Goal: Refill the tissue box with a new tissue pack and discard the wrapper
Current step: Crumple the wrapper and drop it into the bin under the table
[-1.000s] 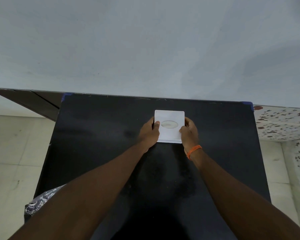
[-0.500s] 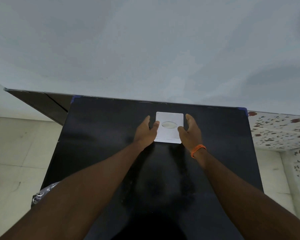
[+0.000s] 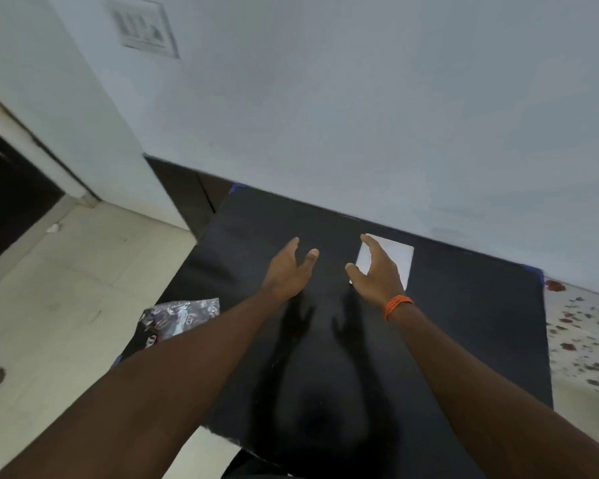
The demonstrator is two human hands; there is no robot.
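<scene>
Tissue box (image 3: pixel 393 259) sitting closed on table (image 3: pixel 464 323), upper right. Both hands (image 3: pixel 287 271) (image 3: pixel 377 274) spread, fingers empty. Wrapper (image 3: pixel 182 316) at left edge, probably still needs binning.

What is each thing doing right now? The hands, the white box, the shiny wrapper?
Left hand: open, holding nothing, above the table.
Right hand: open, holding nothing, in front of the box.
Tissue box: on the black table, near the wall, partly hidden.
Wrapper: crumpled, lying at the table's left edge, not discarded yet.
</scene>
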